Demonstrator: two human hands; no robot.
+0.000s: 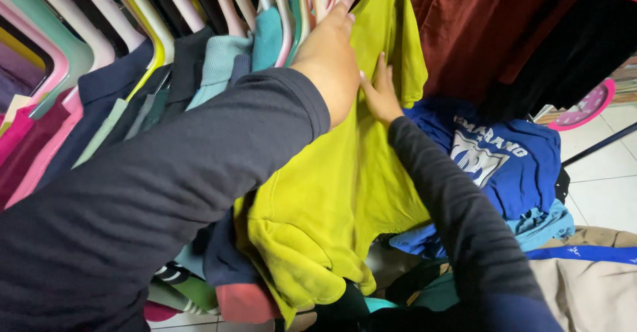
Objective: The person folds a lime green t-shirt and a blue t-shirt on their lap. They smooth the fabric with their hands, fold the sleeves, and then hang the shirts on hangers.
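Reaching up from the near edge, your two dark sleeves fill the foreground, the left one broad across the lower left, the right one rising from the bottom right. Down low between them the hem and a sleeve of the yellow-green shirt point(332, 193) bunch over a pile of dark and teal clothes, with a coral cuff point(247, 301) just to the left. To the right, a blue shirt with a white print point(504, 159) drapes over a light blue garment, and beside that lies a beige cloth point(590, 285) crossed by a blue strap, near the white tiled floor point(604, 179). Moving up, your right hand point(381, 94) lies flat against the front of the yellow-green shirt, fingers spread and open, pressing rather than clutching. Just above and touching it, your left hand point(328, 57) pushes in along the shirt's left edge near the top, fingers pointing up toward the hangers; whether those fingers close on anything you cannot tell, since the fingertips run in among the hangers. The shirt itself hangs at the middle of the rail, right of a packed row of navy, teal and maroon garments on pastel plastic hangers point(99, 40). Farther right, a rust-red garment point(478, 27) and a black one hang behind, with a pink round clock point(587, 106) at the far right.
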